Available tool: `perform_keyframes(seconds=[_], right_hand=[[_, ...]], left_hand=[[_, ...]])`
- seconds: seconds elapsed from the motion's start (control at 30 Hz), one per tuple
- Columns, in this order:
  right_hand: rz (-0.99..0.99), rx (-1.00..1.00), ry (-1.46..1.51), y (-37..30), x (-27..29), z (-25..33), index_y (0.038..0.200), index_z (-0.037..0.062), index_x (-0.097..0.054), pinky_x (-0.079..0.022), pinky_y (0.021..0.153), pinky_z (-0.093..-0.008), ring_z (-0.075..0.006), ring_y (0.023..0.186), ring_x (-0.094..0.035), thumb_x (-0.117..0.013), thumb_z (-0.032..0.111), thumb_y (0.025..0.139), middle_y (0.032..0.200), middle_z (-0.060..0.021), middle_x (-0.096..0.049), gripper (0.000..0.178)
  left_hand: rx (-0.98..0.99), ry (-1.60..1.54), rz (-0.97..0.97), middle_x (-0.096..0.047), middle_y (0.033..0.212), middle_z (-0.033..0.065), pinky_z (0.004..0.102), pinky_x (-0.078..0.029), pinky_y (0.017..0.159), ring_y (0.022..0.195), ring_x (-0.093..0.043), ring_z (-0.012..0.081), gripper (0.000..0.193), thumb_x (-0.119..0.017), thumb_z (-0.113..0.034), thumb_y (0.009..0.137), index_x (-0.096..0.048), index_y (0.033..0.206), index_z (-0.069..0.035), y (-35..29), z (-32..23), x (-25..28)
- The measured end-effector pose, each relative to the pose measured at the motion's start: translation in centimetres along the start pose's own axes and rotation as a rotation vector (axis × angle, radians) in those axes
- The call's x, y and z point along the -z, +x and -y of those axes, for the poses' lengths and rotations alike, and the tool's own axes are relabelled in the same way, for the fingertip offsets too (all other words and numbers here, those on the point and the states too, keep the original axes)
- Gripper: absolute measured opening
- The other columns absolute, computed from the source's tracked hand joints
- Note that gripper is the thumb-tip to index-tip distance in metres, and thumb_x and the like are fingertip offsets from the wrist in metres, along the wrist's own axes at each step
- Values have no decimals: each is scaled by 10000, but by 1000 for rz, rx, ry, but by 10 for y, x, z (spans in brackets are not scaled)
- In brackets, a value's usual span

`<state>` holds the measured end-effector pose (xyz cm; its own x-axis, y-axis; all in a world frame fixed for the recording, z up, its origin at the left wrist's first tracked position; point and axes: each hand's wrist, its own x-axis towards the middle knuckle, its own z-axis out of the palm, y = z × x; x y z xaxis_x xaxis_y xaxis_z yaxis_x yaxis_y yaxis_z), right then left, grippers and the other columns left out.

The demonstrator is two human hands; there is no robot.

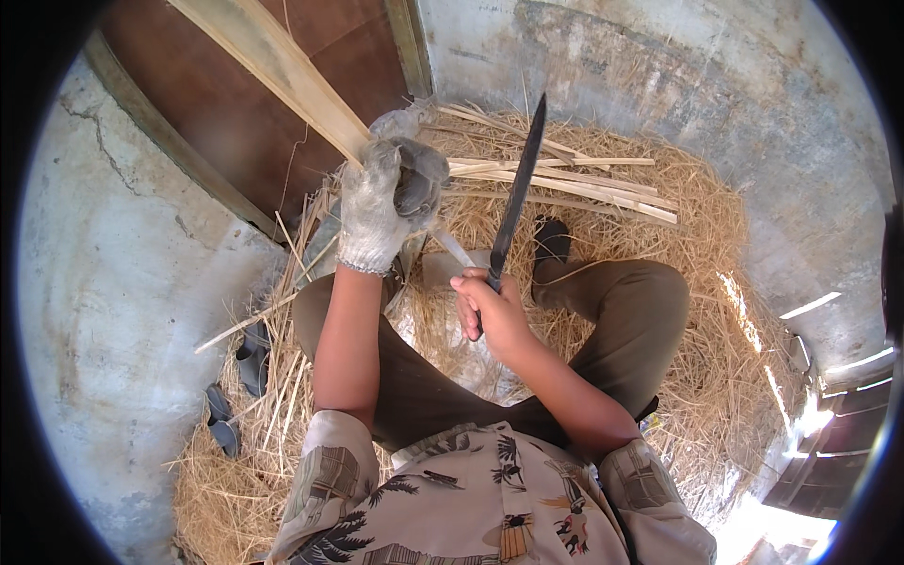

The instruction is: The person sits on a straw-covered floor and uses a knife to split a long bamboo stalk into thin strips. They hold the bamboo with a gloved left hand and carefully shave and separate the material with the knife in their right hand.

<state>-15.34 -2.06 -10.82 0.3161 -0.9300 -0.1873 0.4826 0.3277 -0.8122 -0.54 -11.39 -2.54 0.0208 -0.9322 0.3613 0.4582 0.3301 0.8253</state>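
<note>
loses the upper end of a long pale strip [282,80] past the top edge of the view, and hides the gripped part of it inside the left hand [388,193], gloved in grubby off-white knit. has the gloved fingers curled around the strip, dark and blurred on the palm side, too muddled to tell one from another. shows a narrow pale piece [454,247] below the glove, running down toward the right hand [494,311]; cannot tell whether part of the same strip or separate. holds the left forearm [348,348] nearly upright, rising past the left knee. grips a dark long-bladed knife [517,193] in the bare right hand, with fingers closed round the handle and covering most of it. points the blade up and slightly right, apart from the left hand, partly masking the split sticks [603,188] beyond. slants the right forearm [565,386] up and inward from a bent elbow, over the right thigh. sits knees apart in dark trousers [640,306] among straw-like shavings [711,226]. shows one dark shoe [552,240] only in part, behind the right knee. washes out in glare at lower right.
</note>
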Motion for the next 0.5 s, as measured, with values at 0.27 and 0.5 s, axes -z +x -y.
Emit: perform_keyframes(seconds=[0.27, 0.5], right_hand=[[-112, -609, 437, 20, 23, -22, 607, 205, -336, -274, 405, -321, -123, 374, -296, -575, 198, 864, 474, 40, -295, 351], [53, -145, 258, 1, 10, -10, 605, 149, -370, -351, 374, -311, -126, 345, -377, -589, 214, 884, 470, 1, -390, 360]], left_hand=[[14, -44, -44, -478, 626, 27, 313, -301, 452, 508, -404, 154, 515, -591, -545, 933, -616, 921, -31, -5, 3, -13], [41, -65, -84, -616, 759, 81, 328, -421, 507, 628, -563, 204, 454, -594, -495, 951, -621, 965, -42, -8, 1, -14]])
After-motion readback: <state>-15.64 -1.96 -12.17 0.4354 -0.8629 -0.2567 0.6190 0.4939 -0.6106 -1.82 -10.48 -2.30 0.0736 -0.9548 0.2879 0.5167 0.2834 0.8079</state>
